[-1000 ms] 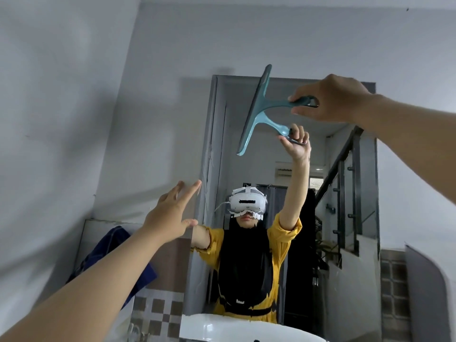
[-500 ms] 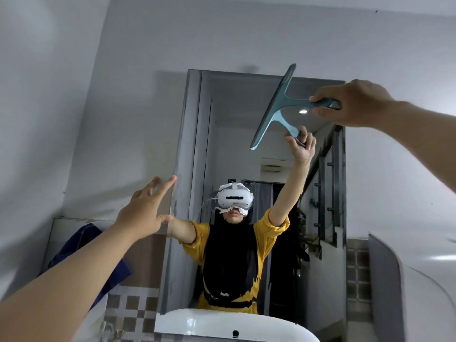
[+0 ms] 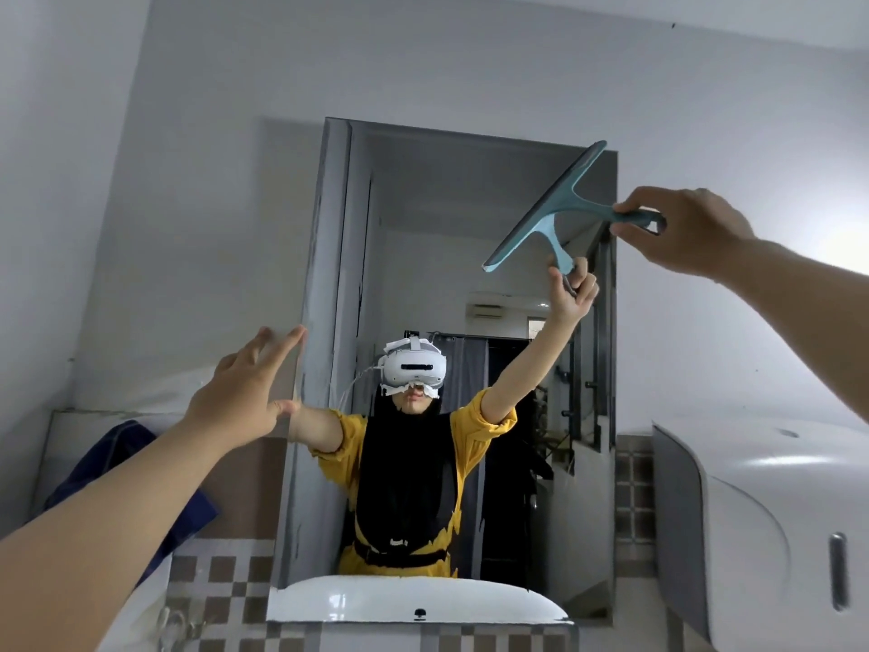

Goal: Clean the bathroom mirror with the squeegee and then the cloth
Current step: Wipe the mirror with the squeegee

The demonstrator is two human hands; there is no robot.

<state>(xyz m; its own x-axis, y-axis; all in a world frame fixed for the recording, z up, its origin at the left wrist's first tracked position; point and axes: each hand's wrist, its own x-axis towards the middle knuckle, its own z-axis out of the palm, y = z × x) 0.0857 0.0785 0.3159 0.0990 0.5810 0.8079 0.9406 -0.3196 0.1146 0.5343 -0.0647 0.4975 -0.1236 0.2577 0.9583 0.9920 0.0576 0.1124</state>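
Hanging on the far wall, the mirror [image 3: 423,256] is the largest item, with the sink [image 3: 418,600] reflected at its bottom edge and a white dispenser [image 3: 762,534] near right. Blue cloth [image 3: 113,463] lies at left, untouched. Right hand [image 3: 682,232] grips the teal squeegee [image 3: 555,214] by its handle, fingers closed round it. Since a second ago the squeegee has travelled from the mirror's upper left to its upper right corner, so a squeegee pass looks under way. Blade's long axis runs diagonally, lower left to upper right; handle points right. Left hand [image 3: 244,392] empty, fingers spread wide beside the mirror's left edge.
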